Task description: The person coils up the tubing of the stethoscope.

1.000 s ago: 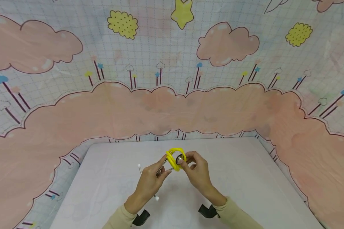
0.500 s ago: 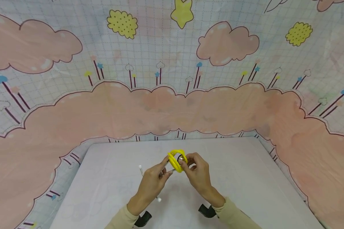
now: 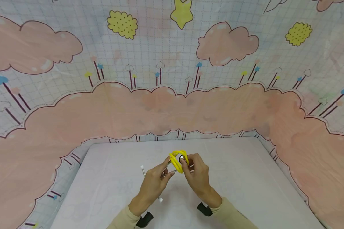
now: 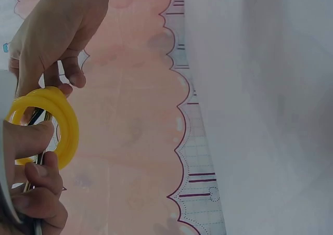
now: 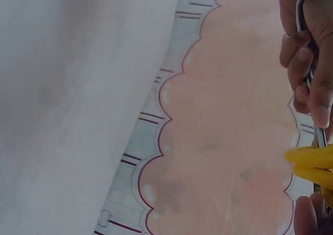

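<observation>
A stethoscope with coiled yellow tubing (image 3: 176,163) is held up over the white table between both hands. My left hand (image 3: 152,182) grips its metal ear tubes (image 4: 38,167), with the fingers curled around them in the left wrist view. White ear tips (image 3: 160,199) stick out on either side of that hand. On the other side, my right hand (image 3: 199,175) pinches the round, dark-rimmed chest piece (image 3: 182,158) between thumb and fingers, beside the yellow loops. In the right wrist view only the fingertips (image 5: 306,214) of this hand show, just below the tubing.
The white tabletop (image 3: 246,178) spreads out under the hands. Behind it hangs a printed cloth (image 3: 172,108) with pink clouds and yellow stars. Black curved pieces (image 3: 145,219) sit at both wrists, by the light sleeves (image 3: 232,214).
Both hands keep their hold on the stethoscope. The left hand and the yellow coil have shifted slightly to the right, and the ear tips have moved along with them.
</observation>
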`<state>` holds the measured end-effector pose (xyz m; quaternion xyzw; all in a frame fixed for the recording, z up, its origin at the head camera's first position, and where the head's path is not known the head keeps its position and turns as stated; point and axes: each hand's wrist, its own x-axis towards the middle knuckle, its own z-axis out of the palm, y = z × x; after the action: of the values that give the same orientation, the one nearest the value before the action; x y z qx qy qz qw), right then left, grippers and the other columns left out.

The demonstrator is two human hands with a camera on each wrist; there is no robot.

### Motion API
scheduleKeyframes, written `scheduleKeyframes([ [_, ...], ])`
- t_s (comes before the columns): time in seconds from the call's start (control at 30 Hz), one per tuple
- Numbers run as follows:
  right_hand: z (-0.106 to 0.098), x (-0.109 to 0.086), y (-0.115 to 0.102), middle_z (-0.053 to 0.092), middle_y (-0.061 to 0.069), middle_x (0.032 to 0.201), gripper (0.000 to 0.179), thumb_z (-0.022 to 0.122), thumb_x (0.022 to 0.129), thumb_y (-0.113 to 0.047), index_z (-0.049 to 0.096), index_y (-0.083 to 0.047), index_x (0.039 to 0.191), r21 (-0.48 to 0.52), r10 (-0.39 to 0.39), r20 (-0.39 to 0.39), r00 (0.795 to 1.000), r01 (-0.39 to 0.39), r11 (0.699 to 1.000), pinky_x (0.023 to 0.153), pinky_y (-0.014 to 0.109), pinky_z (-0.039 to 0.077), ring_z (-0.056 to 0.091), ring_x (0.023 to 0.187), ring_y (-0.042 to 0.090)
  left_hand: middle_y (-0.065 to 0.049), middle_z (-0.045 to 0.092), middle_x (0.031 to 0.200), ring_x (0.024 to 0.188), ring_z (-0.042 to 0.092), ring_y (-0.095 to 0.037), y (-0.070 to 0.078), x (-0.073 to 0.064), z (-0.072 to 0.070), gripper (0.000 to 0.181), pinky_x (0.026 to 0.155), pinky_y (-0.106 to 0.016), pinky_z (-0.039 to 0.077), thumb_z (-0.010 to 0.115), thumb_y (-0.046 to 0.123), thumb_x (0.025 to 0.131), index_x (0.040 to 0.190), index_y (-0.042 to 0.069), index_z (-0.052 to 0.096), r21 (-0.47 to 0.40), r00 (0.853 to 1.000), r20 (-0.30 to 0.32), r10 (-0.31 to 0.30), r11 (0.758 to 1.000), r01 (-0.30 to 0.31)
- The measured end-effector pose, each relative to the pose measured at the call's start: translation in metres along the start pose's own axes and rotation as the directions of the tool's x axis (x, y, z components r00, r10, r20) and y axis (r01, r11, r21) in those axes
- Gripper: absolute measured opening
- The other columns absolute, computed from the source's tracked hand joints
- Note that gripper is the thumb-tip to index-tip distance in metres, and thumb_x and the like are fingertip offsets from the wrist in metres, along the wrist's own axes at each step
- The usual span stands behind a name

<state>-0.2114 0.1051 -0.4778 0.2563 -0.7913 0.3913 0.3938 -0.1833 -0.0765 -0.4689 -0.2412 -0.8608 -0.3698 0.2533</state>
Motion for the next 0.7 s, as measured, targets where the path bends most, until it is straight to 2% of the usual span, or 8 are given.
scheduleKeyframes([
  [0.1,0.0017,-0.0004,0.0022,0.058,0.009,0.09,0.02,0.073,0.086,-0.005,0.058,-0.001,0.098,-0.009,0.005,-0.015,1.0,-0.005,1.0,0.056,0.014,0.053,0.066,0.066,0.015,0.007,0.058,0.071,0.056,0.035,0.005,0.0004,0.0004,0.0008,0.056,0.049,-0.011,0.036,0.078,0.011,0.083,0.134,0.0,0.059,-0.002,1.0,-0.001,-0.003,1.0,0.003],
  [0.23,0.0043,-0.0025,0.0036,0.067,0.015,0.106,0.026,0.074,0.087,-0.007,0.057,0.001,0.104,-0.028,0.056,0.008,0.998,-0.055,0.998,0.059,0.013,0.054,0.071,0.071,0.018,0.007,0.058,0.07,0.056,0.036,0.004,-0.0002,0.0003,0.0019,0.056,0.049,-0.011,0.037,0.079,0.011,0.083,0.134,0.001,0.059,0.007,1.0,-0.002,-0.005,1.0,0.005],
  [0.4,0.0061,-0.0043,0.0002,0.071,0.022,0.106,0.028,0.07,0.09,-0.007,0.053,0.003,0.111,-0.034,0.088,0.067,0.994,-0.086,0.996,0.063,0.01,0.053,0.072,0.067,0.016,0.007,0.058,0.069,0.056,0.036,0.004,-0.0028,0.0003,0.0032,0.055,0.049,-0.011,0.036,0.079,0.012,0.083,0.133,0.001,0.059,0.025,1.0,-0.005,-0.003,1.0,0.003],
  [0.7,0.0098,-0.0066,0.0011,0.068,0.023,0.117,0.025,0.067,0.091,-0.003,0.054,0.004,0.112,-0.063,0.056,0.06,0.997,-0.053,0.997,0.061,0.01,0.052,0.071,0.065,0.015,0.007,0.058,0.069,0.056,0.036,0.005,-0.0063,0.0003,0.0058,0.056,0.05,-0.01,0.037,0.079,0.012,0.082,0.133,-0.001,0.059,0.023,1.0,-0.007,0.013,1.0,-0.013],
])
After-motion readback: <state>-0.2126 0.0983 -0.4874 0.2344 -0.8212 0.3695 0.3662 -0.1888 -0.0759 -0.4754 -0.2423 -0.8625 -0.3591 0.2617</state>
